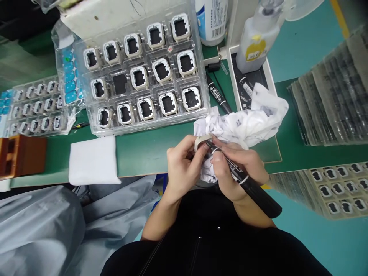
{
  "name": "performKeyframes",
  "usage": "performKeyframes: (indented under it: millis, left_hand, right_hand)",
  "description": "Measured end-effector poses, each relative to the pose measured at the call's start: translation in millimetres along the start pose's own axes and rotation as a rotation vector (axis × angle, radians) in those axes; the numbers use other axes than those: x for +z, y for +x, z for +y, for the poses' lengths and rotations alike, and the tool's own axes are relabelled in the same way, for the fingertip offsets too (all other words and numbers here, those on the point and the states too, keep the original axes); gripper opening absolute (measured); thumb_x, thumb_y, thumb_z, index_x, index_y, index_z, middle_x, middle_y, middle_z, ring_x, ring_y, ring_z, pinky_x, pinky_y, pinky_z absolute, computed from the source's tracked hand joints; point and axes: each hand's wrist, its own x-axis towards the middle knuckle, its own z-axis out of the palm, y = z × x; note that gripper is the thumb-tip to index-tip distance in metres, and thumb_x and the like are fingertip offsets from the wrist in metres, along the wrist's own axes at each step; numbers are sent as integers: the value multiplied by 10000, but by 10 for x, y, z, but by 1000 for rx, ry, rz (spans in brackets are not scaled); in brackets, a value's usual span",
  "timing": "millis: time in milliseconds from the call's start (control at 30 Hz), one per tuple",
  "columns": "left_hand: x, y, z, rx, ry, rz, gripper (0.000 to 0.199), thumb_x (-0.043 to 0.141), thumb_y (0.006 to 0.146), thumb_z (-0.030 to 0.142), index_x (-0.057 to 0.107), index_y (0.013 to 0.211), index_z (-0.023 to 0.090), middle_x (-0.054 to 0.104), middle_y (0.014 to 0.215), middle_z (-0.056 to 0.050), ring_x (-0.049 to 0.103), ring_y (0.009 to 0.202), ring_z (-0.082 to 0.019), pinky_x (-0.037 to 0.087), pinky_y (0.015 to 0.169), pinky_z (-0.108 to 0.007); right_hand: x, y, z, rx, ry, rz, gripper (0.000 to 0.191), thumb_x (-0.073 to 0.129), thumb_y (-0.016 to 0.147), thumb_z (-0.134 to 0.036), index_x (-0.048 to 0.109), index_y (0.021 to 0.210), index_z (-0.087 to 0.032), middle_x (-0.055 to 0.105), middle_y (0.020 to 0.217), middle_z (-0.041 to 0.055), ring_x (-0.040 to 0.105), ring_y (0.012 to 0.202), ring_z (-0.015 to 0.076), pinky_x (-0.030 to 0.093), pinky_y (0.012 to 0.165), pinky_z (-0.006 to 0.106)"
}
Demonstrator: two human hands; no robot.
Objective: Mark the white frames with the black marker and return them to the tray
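In the tray [152,123] sat fourteen frames [186,73], nothing showing whether they were finished or waiting. The left hand [184,165] pinched a loose frame [202,139] between thumb and fingers, above the bench [140,151]. That piece looked mid-work: the right hand [228,180], closed round an uncapped marker [253,189], had the tip at or near its rim.

You are in a factory workshop: your green workbench [143,149] holds a plastic tray [152,123] of matching small frames [139,78], and stacked trays [330,92] stand to your right.
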Motion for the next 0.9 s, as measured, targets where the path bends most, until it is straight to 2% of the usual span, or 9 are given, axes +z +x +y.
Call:
performKeyframes:
  millis: [133,300,433,600,733,900]
  left_hand:
    - [-4,-14,-20,-8,44,7,312,822,1134,455,795,937,215,641,716,31,486,610,-111,417,581,-238]
    - [11,-30,-23,81,118,21,178,806,1136,320,816,990,218,616,723,49,480,611,-100,417,592,-227]
    - [34,-35,-13,123,147,47,161,802,1135,271,799,983,220,581,721,61,467,614,-88,409,595,-215]
    - [48,-26,-1,115,143,63,208,790,1140,325,810,966,213,619,701,48,475,589,-97,393,565,-233]
    - [44,-35,0,84,149,57,231,784,1134,332,796,935,216,574,683,53,452,582,-98,386,565,-236]
    - [34,-30,-2,62,145,66,261,793,1130,369,804,920,213,583,674,43,463,584,-104,390,568,-238]
  right_hand:
    - [-16,15,-10,1,-27,-11,233,886,990,-128,800,1156,-267,943,1069,34,969,974,297,866,883,387]
    - [1,58,-27,-24,-51,-6,185,846,1009,-142,775,1128,-266,940,1034,28,967,937,286,856,820,368]
    - [24,67,-14,-119,-67,10,200,814,1014,-107,778,1155,-244,918,948,37,966,927,299,848,784,366]
    - [13,55,-16,-89,-61,-19,224,809,1019,-109,778,1190,-250,936,1013,56,963,917,289,848,793,383]
    - [8,46,-25,-67,-95,-32,202,810,1028,-139,784,1164,-286,943,1032,32,966,954,292,856,832,399]
    - [10,39,-3,-89,-64,-12,243,823,1010,-114,785,1202,-259,945,1032,50,962,913,288,846,802,384]
